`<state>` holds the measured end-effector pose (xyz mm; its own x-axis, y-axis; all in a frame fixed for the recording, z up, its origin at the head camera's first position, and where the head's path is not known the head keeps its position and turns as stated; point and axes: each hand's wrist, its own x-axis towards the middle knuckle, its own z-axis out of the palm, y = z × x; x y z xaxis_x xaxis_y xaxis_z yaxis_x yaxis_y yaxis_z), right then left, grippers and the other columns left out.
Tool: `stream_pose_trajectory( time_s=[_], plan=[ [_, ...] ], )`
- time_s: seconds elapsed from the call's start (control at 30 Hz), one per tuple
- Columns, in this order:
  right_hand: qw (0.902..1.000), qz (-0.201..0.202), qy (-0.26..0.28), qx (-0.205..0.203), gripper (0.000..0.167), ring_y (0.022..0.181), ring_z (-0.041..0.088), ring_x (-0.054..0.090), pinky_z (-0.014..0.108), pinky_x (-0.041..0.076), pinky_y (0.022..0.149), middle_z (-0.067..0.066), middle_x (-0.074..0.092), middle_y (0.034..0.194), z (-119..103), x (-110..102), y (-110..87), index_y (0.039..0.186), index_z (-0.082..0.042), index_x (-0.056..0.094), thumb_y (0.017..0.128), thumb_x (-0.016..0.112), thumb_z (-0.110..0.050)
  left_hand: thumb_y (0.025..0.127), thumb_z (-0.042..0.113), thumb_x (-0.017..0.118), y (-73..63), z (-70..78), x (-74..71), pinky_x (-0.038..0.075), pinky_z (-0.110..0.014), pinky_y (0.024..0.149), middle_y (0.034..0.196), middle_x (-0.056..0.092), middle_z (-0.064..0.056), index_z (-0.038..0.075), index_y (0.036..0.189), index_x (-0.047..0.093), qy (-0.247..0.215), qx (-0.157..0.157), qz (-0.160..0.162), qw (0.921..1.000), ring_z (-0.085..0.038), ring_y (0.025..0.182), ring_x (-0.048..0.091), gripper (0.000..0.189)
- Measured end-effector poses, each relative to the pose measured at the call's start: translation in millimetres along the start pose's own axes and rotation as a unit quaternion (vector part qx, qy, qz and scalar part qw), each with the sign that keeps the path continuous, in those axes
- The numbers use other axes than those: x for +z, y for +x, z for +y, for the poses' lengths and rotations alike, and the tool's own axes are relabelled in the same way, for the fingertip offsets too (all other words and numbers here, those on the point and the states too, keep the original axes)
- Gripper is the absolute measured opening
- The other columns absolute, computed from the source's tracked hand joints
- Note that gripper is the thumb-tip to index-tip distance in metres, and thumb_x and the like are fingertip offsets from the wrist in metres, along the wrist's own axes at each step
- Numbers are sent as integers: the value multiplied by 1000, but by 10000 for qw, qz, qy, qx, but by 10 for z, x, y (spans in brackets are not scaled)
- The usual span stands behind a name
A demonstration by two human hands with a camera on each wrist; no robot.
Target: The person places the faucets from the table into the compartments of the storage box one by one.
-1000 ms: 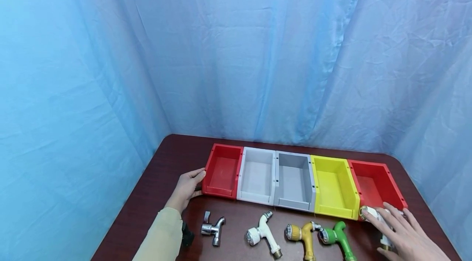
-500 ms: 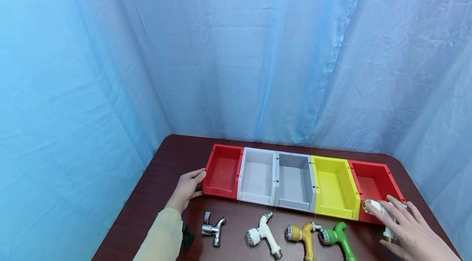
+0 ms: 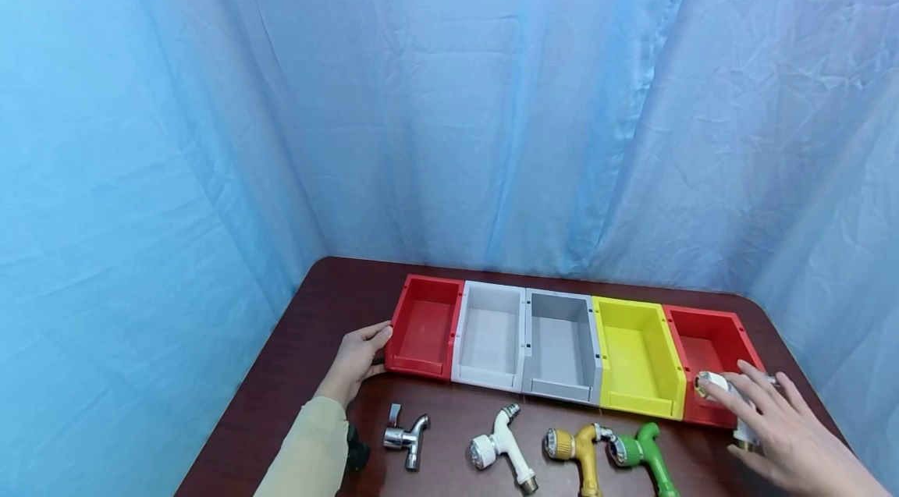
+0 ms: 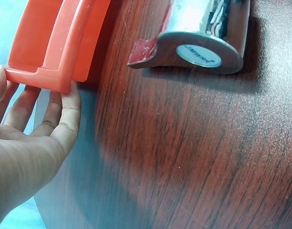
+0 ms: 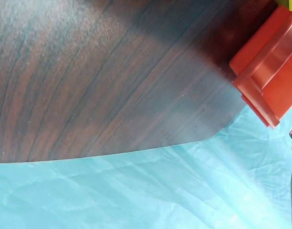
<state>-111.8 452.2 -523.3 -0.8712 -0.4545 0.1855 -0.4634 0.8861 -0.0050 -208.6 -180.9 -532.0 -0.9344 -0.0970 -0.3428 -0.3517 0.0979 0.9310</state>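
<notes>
In the head view my left hand (image 3: 353, 363) grips the outer side of the left red bin (image 3: 423, 325), thumb at the rim and fingers underneath. The left wrist view shows those fingers below the bin's corner. My right hand (image 3: 790, 431) holds a white faucet (image 3: 713, 383) by its body, above the front of the right red bin (image 3: 709, 349); the fingers hide much of it. Along the table's front lie a chrome faucet (image 3: 406, 436), a white faucet (image 3: 502, 444), a yellow faucet (image 3: 581, 450) and a green faucet (image 3: 649, 456).
Between the red bins stand a white bin (image 3: 489, 381), a grey bin (image 3: 560, 390) and a yellow bin (image 3: 635, 402), all joined in a row. The dark wooden table (image 3: 337, 286) has rounded back corners. Blue curtains (image 3: 449, 130) hang behind and at the sides.
My right hand has moved up and slightly right with its white faucet, from in front of the right red bin to over its front part. My left hand keeps its place.
</notes>
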Motion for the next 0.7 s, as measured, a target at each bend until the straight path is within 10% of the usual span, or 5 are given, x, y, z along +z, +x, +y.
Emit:
stream_pose_trajectory(
  time_s=[0.23, 0.47, 0.7],
  plan=[
    [9995, 177, 6, -271, 129, 130, 41, 36, 56, -18, 121, 19, 50, 140, 124, 8, 50, 157, -24, 39, 45, 101, -43, 104, 37, 59, 7, -3, 10, 56, -50, 97, 149, 52, -21, 14, 150, 53, -1, -31, 18, 10000, -38, 130, 57, 52],
    [9935, 695, 181, -883, 100, 139, 40, 32, 46, -13, 125, 12, 51, 137, 247, 60, 157, 154, -17, 46, 85, 24, -85, 104, 37, 60, 11, 2, 3, 56, -50, 97, 148, 53, -20, 15, 150, 54, -36, 15, 7, 10000, -38, 128, 58, 51],
    [9907, 807, 253, -1064, 100, 144, 32, 28, 25, -9, 122, 11, 52, 136, 331, 91, 257, 153, -14, 47, 86, 24, -85, 104, 37, 59, -4, 10, 8, 57, -50, 97, 149, 53, -19, 15, 150, 54, 4, 21, 23, 10000, -37, 129, 57, 51]
  ],
)
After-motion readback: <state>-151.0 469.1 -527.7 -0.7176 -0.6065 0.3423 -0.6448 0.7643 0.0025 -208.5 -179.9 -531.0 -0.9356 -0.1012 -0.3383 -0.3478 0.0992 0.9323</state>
